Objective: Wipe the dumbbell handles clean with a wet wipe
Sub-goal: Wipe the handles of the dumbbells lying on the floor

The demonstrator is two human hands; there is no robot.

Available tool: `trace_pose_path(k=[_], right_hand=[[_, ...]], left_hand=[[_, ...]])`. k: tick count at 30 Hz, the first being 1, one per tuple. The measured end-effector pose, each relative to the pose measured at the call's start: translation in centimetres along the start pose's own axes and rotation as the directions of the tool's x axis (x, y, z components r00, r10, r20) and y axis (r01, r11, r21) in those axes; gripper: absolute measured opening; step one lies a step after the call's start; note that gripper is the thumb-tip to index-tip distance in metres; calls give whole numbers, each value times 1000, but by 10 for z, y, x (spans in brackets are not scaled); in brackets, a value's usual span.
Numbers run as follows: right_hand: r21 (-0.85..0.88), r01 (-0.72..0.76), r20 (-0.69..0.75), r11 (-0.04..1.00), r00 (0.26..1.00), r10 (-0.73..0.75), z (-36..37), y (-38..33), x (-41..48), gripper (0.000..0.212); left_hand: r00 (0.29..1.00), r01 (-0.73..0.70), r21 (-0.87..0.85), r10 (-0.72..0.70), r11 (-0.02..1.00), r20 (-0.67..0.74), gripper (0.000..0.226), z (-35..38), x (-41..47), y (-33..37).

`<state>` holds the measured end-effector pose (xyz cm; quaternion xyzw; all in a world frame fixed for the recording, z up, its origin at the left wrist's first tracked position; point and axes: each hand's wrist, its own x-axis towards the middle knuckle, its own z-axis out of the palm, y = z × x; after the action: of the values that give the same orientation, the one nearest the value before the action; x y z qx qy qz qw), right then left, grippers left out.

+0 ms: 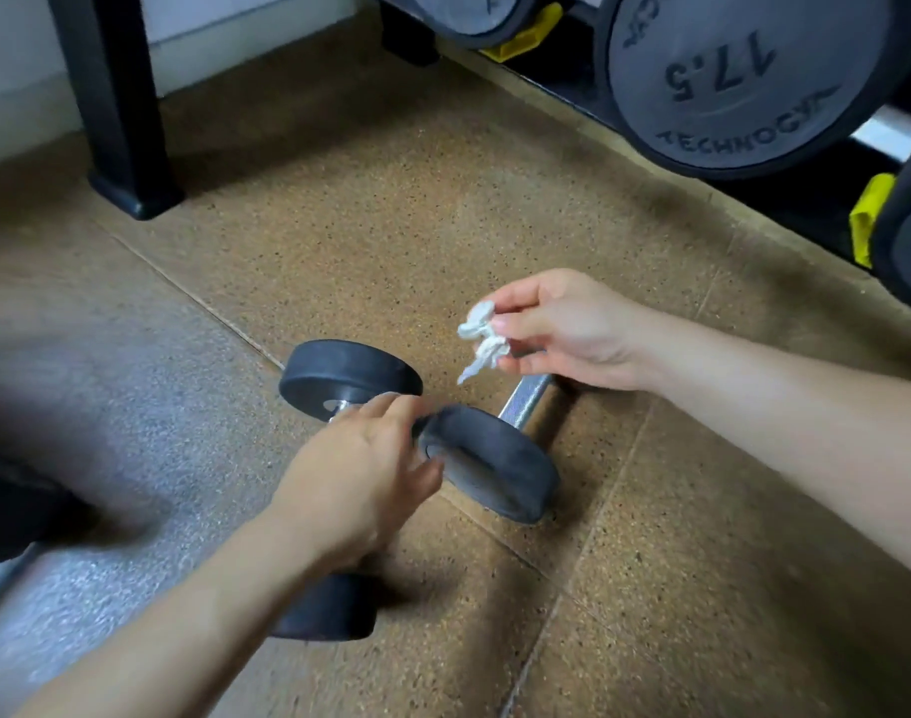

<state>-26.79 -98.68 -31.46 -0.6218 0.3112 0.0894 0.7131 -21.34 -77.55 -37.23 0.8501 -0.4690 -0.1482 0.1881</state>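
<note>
Dumbbell (489, 466) lies on the floor (676, 588) at frame centre, its chrome handle (527, 399) running toward the upper right, under the right hand (572, 329). That hand pinches a crumpled wet wipe (481, 339) just above the handle. The left hand (360, 469) touches the dumbbell's near black end; whether it grips is unclear.

Two dumbbells with black round heads and chrome handles lie on the floor. The left dumbbell (349, 378) runs from 12 to 6 o'clock, its handle mostly hidden under the left hand (360, 474). The right dumbbell (489, 469) sits just beside it at 3 o'clock, its handle pointing to 1 o'clock. The wet wipe (481, 339), white and crumpled, hangs above that handle, pinched by the fingers (515, 303) of the right hand (567, 329).
</note>
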Motion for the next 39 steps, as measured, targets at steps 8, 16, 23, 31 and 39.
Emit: trace_pose_path(k=[8, 16, 23, 31, 39], right_hand=[[36, 76, -244, 996, 968, -65, 102, 14, 3, 22], [600, 58, -199, 798, 977, 78, 151, 112, -7, 20], [267, 102, -398, 958, 917, 14, 164, 133, 17, 17], [114, 79, -456, 990, 890, -19, 202, 143, 54, 30], [-399, 153, -358, 904, 882, -307, 197, 145, 63, 12]], left_hand=[[907, 392, 116, -405, 913, 118, 107, 23, -101, -42], [860, 448, -101, -459, 888, -222, 95, 60, -124, -48], [852, 484, -215, -513, 848, -106, 119, 45, -122, -61], [791, 495, -479, -604, 725, -98, 108, 37, -133, -90], [784, 459, -548, -609, 700, -122, 105, 39, -136, -101]])
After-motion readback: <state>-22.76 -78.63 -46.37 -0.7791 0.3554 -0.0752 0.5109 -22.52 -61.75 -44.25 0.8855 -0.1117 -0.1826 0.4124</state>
